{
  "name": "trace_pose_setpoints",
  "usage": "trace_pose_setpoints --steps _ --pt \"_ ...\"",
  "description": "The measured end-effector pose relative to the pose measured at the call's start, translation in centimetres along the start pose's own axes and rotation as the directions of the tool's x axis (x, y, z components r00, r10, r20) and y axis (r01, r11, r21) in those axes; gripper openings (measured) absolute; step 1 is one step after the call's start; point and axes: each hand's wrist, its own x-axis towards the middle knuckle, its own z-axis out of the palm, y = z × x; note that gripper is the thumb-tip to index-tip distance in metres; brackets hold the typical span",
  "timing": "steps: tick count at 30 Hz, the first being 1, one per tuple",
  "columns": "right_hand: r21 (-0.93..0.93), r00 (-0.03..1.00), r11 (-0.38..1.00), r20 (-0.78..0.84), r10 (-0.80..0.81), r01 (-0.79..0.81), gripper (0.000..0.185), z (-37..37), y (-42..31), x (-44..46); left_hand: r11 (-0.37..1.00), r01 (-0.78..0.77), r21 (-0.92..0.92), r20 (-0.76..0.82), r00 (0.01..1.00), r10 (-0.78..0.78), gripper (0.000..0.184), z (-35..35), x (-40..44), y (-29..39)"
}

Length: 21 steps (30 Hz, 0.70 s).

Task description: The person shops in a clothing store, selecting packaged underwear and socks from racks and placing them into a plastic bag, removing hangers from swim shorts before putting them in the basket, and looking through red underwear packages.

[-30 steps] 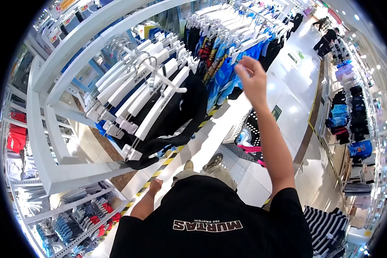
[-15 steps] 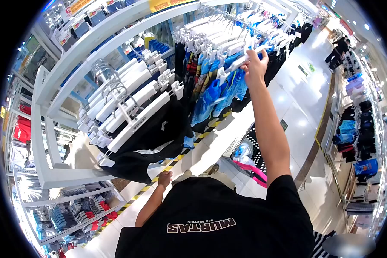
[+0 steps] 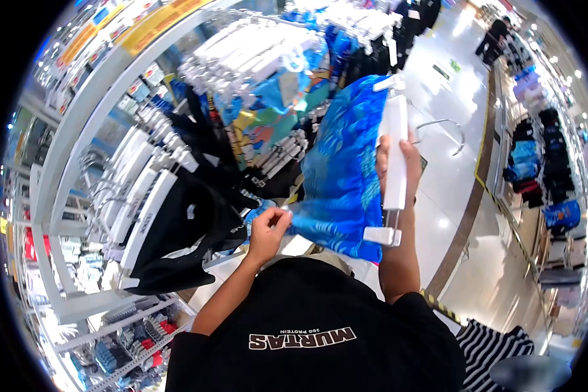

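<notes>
My right hand (image 3: 404,166) is wrapped round a white clip hanger (image 3: 394,147), partly hidden behind it. From the hanger's clips hangs a blue patterned garment (image 3: 343,163), spread toward the left, away from the rack. The hanger's metal hook points right. My left hand (image 3: 271,228) is at the garment's lower left edge, with thumb and fingertips together; whether fabric is pinched between them is too small to tell. Behind the garment, patterned shorts (image 3: 268,121) hang on the rack under white hangers (image 3: 248,59).
Black garments (image 3: 183,222) hang on white hangers at the left, inside a white frame (image 3: 49,196). A lower shelf (image 3: 121,346) holds folded items. Along the right aisle are more clothes (image 3: 555,157); a person (image 3: 494,40) stands far off. Striped fabric (image 3: 493,353) lies at lower right.
My right hand has brought the hanger and blue garment out from the rack, toward me. My left hand has risen to the garment's edge. The view has shifted.
</notes>
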Motion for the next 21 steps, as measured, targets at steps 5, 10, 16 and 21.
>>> trace_pose_setpoints --steps 5,10,16,21 --pt "-0.010 0.991 0.991 0.008 0.132 -0.131 0.069 -2.9 1.9 -4.6 0.984 -0.150 -0.102 0.114 0.980 0.161 0.029 9.4 5.8 6.6" --pt "-0.069 0.985 0.983 -0.055 0.166 -0.169 0.075 -6.0 2.1 -7.6 0.990 0.110 -0.083 0.329 0.941 -0.077 0.037 12.6 7.6 5.0" --pt "-0.111 0.993 0.988 -0.052 0.106 -0.111 0.077 -8.0 0.7 -10.0 0.979 0.168 -0.117 0.499 0.862 -0.088 0.021 14.6 6.6 3.8" --pt "-0.028 0.995 0.997 -0.064 0.075 -0.077 0.075 -9.2 -0.8 -10.3 0.978 0.134 -0.157 0.461 0.886 -0.047 0.020 14.5 6.7 5.2"
